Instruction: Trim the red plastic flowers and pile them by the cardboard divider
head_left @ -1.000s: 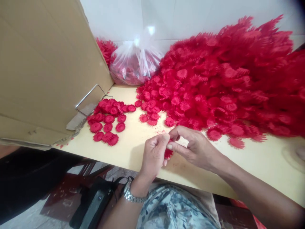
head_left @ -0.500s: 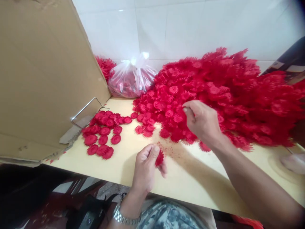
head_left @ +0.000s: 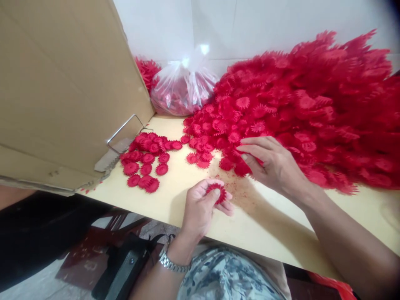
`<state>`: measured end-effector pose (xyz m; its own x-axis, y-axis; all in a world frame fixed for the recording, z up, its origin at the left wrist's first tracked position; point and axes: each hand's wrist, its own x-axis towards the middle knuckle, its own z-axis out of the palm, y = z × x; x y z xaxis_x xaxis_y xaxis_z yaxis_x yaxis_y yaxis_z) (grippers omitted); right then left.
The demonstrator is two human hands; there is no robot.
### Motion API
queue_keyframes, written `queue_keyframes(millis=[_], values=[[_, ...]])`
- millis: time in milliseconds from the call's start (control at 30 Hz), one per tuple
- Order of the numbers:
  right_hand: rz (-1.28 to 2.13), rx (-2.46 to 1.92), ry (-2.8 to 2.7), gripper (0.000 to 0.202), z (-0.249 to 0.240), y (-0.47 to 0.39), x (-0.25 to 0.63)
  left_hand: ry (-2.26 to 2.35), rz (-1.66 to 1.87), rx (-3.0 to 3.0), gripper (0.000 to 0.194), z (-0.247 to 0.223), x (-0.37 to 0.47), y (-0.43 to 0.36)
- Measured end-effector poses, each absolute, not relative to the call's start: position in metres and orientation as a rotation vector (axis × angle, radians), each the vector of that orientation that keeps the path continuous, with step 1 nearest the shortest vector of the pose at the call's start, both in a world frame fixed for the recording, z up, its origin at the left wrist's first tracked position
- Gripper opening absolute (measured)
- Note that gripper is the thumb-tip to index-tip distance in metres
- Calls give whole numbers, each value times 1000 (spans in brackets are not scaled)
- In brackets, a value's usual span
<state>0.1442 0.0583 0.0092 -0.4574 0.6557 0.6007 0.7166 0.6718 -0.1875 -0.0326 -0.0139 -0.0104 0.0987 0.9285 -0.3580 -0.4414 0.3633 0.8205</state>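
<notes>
A small red disc with a toothed rim (head_left: pixel 216 193) lies across the fingers of my left hand (head_left: pixel 200 204), pinned by the thumb. My right hand (head_left: pixel 268 162) is at the near edge of a large heap of similar red discs (head_left: pixel 281 108). Its fingers are stretched out and the thumb is apart from them; red shows in the gap, and it looks like the heap behind. On the left of the table sits a smaller group of red toothed discs (head_left: pixel 146 158), some overlapping.
A tied clear plastic bag (head_left: pixel 184 89) of red pieces stands against the tiled wall. At left rises a cardboard sheet (head_left: pixel 62 91), with a bent metal wire (head_left: pixel 121 129) beside it. Red crumbs dot the pale table (head_left: pixel 187 171). A black bag (head_left: pixel 125 266) is below.
My left hand has turned so the disc's face shows. The right hand's fingers have opened out from a closed pinch. The whole view has shifted a little.
</notes>
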Motion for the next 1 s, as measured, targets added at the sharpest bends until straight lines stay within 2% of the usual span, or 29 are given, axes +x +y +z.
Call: queue_keyframes(millis=[233, 567, 733, 867, 1000], values=[[255, -901, -2255, 15, 10, 36, 126, 1000, 1070, 739, 16, -15, -35, -14], [843, -840, -2163, 16, 8, 26, 116, 1128, 1041, 848, 36, -18, -37, -10], [812, -879, -2235, 12, 3, 27, 115, 1134, 1059, 827, 40, -22, -34, -10], [767, -955, -2144, 12, 2, 27, 113, 963, 1047, 796, 28, -22, -31, -12], [427, -1116, -1957, 12, 6, 36, 122, 936, 1053, 714, 19, -18, -30, -13]])
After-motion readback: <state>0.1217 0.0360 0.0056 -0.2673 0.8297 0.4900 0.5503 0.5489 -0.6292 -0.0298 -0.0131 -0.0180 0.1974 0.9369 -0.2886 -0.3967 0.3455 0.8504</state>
